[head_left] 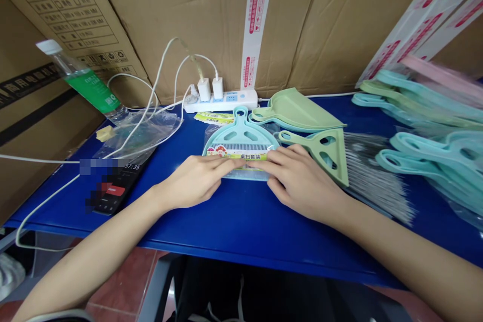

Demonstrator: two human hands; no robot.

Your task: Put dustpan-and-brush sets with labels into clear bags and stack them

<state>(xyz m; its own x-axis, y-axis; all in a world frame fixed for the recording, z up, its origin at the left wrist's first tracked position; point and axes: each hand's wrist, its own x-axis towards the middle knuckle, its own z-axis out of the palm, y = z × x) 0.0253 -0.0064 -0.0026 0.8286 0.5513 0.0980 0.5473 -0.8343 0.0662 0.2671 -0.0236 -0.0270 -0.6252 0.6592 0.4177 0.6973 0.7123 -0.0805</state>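
Observation:
A light-blue dustpan and brush set (241, 133) lies in a clear bag at the middle of the blue table, handle pointing away. Across its front runs a printed label (251, 155). My left hand (198, 176) reaches it from the left, fingers together and index fingertip on the label. From the right, my right hand (296, 178) presses its fingers on the label's right part, the two index fingertips nearly meeting. Neither hand is seen gripping anything. Green dustpans (305, 110) and a grey-bristled brush (377, 176) lie just right of the set.
Bagged blue dustpan sets (445, 156) are piled at the right. A power strip (222, 100) with chargers stands at the back against cardboard boxes (196, 5). On the left are a bottle (90, 88), a phone (116, 188), plastic film and loose white cables.

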